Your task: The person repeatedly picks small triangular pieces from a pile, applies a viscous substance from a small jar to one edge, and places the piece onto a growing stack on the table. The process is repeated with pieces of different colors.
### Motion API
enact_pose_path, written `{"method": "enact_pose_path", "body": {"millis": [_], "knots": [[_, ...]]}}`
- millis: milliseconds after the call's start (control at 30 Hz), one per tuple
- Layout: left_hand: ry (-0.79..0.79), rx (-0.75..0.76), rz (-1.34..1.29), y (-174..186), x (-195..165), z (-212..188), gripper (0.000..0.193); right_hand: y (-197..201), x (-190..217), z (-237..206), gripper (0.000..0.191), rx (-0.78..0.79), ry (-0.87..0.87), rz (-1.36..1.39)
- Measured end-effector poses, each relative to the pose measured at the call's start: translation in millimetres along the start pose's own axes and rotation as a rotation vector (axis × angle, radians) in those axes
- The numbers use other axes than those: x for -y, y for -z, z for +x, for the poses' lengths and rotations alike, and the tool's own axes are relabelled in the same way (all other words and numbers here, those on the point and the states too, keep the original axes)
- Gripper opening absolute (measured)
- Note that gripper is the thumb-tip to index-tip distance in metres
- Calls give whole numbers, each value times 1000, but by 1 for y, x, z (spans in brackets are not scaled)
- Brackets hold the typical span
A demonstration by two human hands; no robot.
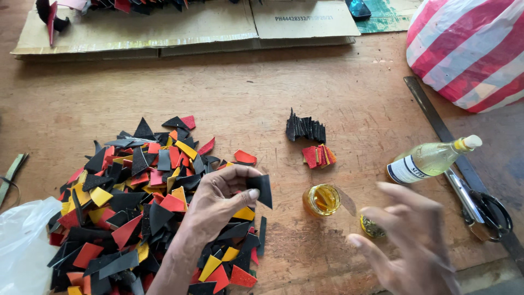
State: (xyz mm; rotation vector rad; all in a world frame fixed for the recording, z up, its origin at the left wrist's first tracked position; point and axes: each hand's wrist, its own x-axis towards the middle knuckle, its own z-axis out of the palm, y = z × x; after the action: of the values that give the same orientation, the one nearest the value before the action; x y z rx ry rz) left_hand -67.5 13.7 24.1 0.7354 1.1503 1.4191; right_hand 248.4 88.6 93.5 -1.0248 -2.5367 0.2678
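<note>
Black triangle [262, 189] pinched in left hand [218, 199], blurred right hand [412, 240] seemingly open, over scuffed wooden table [245, 93]

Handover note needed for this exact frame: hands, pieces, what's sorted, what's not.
Left hand: pinches one black piece over the mixed pile.
Right hand: empty, open, blurred, beside the open jar and its lid.
Sorted: a black stack and a small red stack, side by side on the table.
Left: the pile of black, red and yellow pieces is large; no yellow stack in view.
Nearby: bottle lying on its side, scissors, ruler.
</note>
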Motion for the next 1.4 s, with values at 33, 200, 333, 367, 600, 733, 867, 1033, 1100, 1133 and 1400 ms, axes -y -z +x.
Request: {"method": "enact_pose_path", "body": {"millis": [33,200,333,367,600,733,867,1033,1100,1133,1400], "knots": [[39,15,-68,-3,1,-3,31,3,6,-6,57,-97,7,114],[151,167,-433,-20,8,-17,31,-28,23,-13,78,39,78,473],[187,211,-506,-27,12,-25,33,-62,21,-6,92,227,185,771],[184,221,-509,-28,12,-26,34,-65,21,-5,94,245,190,786],[193,246,-486,-28,16,-26,34,-64,24,0,98,394,96,713],[184,208,-541,-28,17,-24,34,-64,28,-4,86,163,347,568],[157,250,-569,-28,16,-25,34,-64,28,-6,89,78,281,587],[139,210,-560,-33,15,-22,32,-70,34,-3,81,114,293,536],[138,130,-534,-31,14,-20,32,-71,39,-8,74,39,383,489],[136,128,-537,-30,13,-20,32,-70,41,-11,73,21,417,445],[123,266,-558,-33,14,-26,30,-70,36,3,73,10,217,302]]}}
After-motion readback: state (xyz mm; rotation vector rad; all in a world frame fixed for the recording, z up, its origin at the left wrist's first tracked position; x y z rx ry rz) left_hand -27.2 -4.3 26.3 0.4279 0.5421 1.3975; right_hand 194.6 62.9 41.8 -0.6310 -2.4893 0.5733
